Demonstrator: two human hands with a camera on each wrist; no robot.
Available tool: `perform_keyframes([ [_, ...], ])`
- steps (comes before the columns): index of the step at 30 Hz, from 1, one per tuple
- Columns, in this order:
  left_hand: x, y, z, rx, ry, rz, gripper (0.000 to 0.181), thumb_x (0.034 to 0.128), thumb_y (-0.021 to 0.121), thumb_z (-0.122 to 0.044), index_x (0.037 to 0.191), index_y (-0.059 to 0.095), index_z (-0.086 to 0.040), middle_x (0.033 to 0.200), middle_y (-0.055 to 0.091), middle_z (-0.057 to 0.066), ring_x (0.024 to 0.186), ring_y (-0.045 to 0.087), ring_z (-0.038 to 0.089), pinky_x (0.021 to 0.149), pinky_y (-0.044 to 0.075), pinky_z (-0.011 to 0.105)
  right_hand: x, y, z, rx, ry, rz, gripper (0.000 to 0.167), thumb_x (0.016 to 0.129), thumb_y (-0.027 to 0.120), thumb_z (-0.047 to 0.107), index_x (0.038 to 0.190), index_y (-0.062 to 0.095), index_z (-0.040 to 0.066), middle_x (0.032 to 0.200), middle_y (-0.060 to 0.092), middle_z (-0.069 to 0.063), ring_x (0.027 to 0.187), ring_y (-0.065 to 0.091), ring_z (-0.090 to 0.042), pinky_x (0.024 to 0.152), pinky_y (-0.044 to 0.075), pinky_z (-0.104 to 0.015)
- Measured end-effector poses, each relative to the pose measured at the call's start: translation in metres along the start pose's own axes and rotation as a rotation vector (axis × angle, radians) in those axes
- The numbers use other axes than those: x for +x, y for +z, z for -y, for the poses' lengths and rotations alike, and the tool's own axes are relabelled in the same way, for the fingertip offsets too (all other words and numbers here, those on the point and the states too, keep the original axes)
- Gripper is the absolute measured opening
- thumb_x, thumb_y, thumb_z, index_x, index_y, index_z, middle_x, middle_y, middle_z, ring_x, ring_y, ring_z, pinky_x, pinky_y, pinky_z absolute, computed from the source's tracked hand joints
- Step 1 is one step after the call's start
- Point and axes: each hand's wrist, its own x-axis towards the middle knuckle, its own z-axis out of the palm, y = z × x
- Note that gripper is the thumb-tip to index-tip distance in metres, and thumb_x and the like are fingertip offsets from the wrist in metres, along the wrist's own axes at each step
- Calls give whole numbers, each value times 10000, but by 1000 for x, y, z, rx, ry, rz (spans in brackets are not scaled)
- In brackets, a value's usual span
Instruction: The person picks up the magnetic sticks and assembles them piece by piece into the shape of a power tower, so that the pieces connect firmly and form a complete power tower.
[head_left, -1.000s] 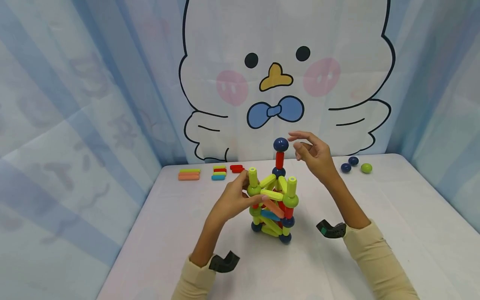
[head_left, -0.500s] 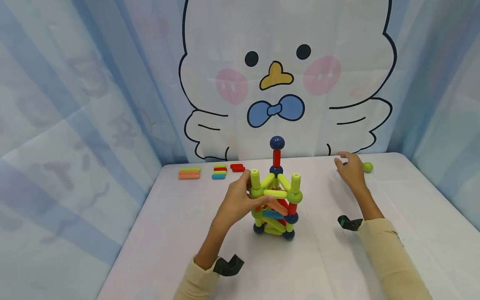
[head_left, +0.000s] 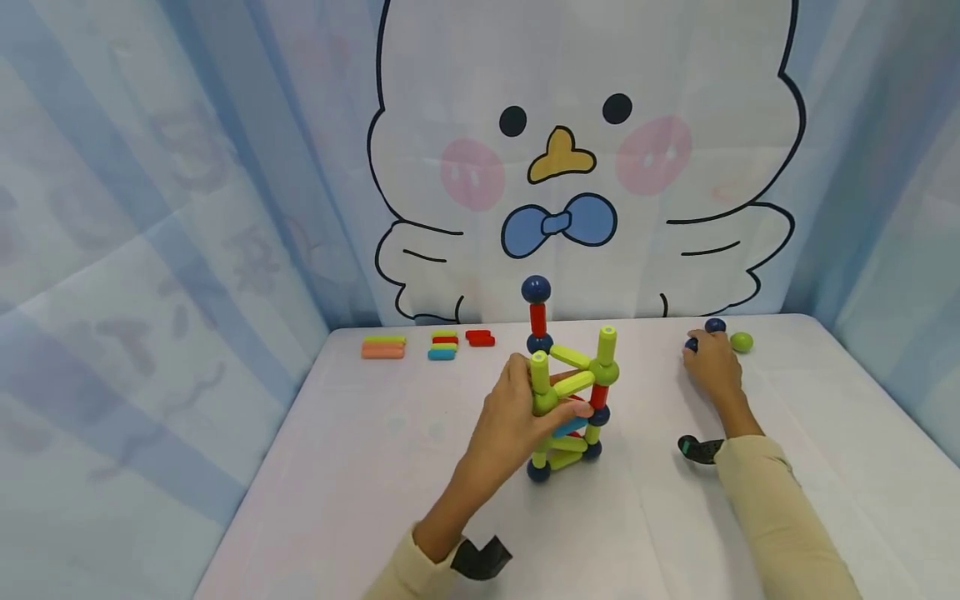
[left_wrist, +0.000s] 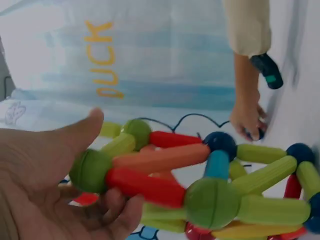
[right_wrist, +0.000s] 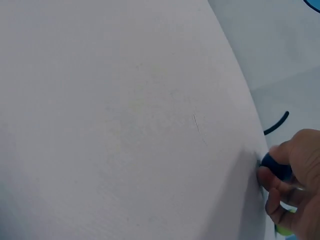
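Note:
My left hand (head_left: pixel 512 423) grips the upper left side of a tower (head_left: pixel 573 383) of coloured rods and balls. In the left wrist view the thumb and fingers (left_wrist: pixel 122 212) lie around a green ball (left_wrist: pixel 90 171) and a red rod (left_wrist: pixel 146 187). A red rod topped by a navy ball (head_left: pixel 536 289) stands up at the tower's back. At the table's back right, my right hand (head_left: pixel 716 372) pinches a navy ball (head_left: pixel 692 344); the right wrist view shows this ball (right_wrist: pixel 276 167) between thumb and fingers.
Beside the right hand lie another navy ball (head_left: pixel 715 325) and a green ball (head_left: pixel 742 342). Loose rods in orange (head_left: pixel 382 352), blue (head_left: pixel 442 354) and red (head_left: pixel 481 340) lie at the table's back left. A curtain with a cartoon figure hangs behind the table (head_left: pixel 360 467).
My right hand has moved from beside the tower's top ball to the loose balls at the right and taken hold of one. The left hand has turned the tower and shifted right.

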Motion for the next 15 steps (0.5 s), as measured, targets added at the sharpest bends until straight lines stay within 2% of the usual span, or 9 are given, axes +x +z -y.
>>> perform_keyframes([
  [4, 9, -26, 15, -108, 72, 247, 561, 810, 755, -443, 1143, 418, -142, 971, 566, 1, 858, 590, 107, 716, 537, 185, -2, 4, 3, 45, -19, 4, 392, 948, 560, 148, 1263, 527, -83, 1278, 473, -404, 1205, 442, -574, 983, 388, -669],
  [6, 14, -37, 26, -144, 127, 323, 523, 822, 777, -346, 1154, 433, -135, 976, 585, 18, 869, 599, 127, 747, 547, 206, -4, 6, 6, 94, -18, 10, 381, 944, 589, 173, 1235, 546, -69, 1268, 494, -386, 1193, 454, -550, 988, 380, -659],
  [8, 18, -44, 35, -175, 169, 342, 525, 817, 794, -274, 1177, 443, -123, 985, 590, 36, 911, 610, 156, 786, 553, 227, -5, 6, 10, 148, -22, 7, 377, 944, 615, 207, 1215, 563, -50, 1254, 517, -370, 1157, 478, -519, 943, 407, -635],
  [11, 25, -44, 47, -212, 199, 297, 630, 791, 821, -267, 1252, 423, -107, 1066, 571, 76, 1010, 587, 207, 836, 554, 279, -9, 2, 21, 248, -40, -2, 390, 965, 609, 253, 1251, 567, -9, 1242, 541, -343, 1073, 549, -452, 827, 496, -514],
  [13, 30, -40, 53, -244, 200, 262, 775, 773, 831, -330, 1354, 361, -123, 1213, 516, 99, 1142, 539, 234, 902, 543, 333, -13, -5, 33, 302, -78, -7, 416, 988, 575, 300, 1296, 560, 21, 1218, 579, -321, 991, 613, -398, 730, 533, -369],
  [15, 34, -33, 59, -295, 204, 251, 945, 752, 819, -445, 1459, 260, -161, 1396, 412, 99, 1285, 455, 252, 990, 507, 394, -17, -15, 49, 369, -130, -3, 444, 1004, 540, 335, 1347, 538, 53, 1185, 611, -284, 906, 655, -277, 678, 526, -238],
])
